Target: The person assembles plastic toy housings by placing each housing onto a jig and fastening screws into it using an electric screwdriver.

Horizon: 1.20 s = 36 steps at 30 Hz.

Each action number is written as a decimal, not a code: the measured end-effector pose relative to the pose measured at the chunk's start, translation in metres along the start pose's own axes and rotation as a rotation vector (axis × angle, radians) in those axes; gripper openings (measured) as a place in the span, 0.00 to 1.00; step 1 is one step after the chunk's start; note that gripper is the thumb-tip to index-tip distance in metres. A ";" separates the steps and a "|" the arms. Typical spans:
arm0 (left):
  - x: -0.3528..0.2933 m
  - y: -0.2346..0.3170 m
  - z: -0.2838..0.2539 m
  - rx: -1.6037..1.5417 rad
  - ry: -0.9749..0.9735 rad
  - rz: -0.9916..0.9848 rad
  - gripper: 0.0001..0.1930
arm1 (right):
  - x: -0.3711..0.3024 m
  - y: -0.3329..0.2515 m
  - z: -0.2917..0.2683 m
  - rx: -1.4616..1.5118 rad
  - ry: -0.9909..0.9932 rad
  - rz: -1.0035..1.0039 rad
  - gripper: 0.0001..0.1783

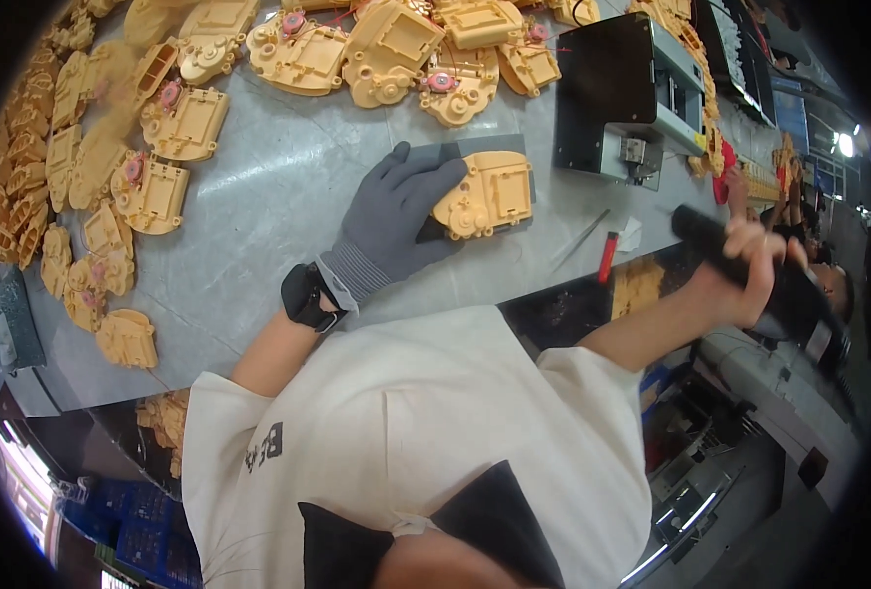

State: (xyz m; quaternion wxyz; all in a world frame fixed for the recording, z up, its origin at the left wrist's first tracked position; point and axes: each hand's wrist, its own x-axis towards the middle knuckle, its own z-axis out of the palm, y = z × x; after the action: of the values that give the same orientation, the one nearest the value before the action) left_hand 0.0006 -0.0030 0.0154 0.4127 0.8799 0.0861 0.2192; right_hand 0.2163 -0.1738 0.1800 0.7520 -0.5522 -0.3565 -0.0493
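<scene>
My left hand [396, 211], in a grey knitted glove, presses on a yellow plastic housing [495, 193] and grips its left edge. This housing lies flat, with a rectangular recess and round bosses facing up. Under it is a dark grey pad [520, 147] on the table. Off to the right and above the table's near edge, my bare right hand [749, 265] is wrapped round a long black tool that looks like an electric screwdriver [702, 232]. Motion blurs it, and its working tip cannot be made out.
More yellow housings [391, 49], several with pink round parts and wires, line the back and left of the grey table [278, 187]. A black box-shaped device [602, 88] stands back right. Nearer lie a red-handled tool [608, 257] and a thin metal rod [582, 239]. People work beyond.
</scene>
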 end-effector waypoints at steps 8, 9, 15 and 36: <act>0.005 -0.002 0.002 -0.010 -0.009 0.006 0.38 | 0.027 0.071 -0.007 -0.292 0.103 0.107 0.16; 0.005 -0.003 0.000 -0.011 -0.007 -0.004 0.38 | 0.020 0.070 -0.011 -0.298 0.107 0.111 0.16; 0.008 -0.005 -0.001 0.002 -0.036 -0.015 0.38 | -0.031 0.030 -0.024 -0.045 0.060 0.112 0.19; 0.010 0.004 -0.002 0.019 -0.055 -0.037 0.40 | -0.002 0.051 -0.031 -0.039 0.296 -0.050 0.20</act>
State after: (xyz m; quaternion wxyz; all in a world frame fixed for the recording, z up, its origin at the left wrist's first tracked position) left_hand 0.0086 -0.0011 0.0227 0.4107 0.8877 0.0928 0.1863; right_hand 0.2534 -0.1816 0.1339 0.7841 -0.5442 -0.2543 -0.1559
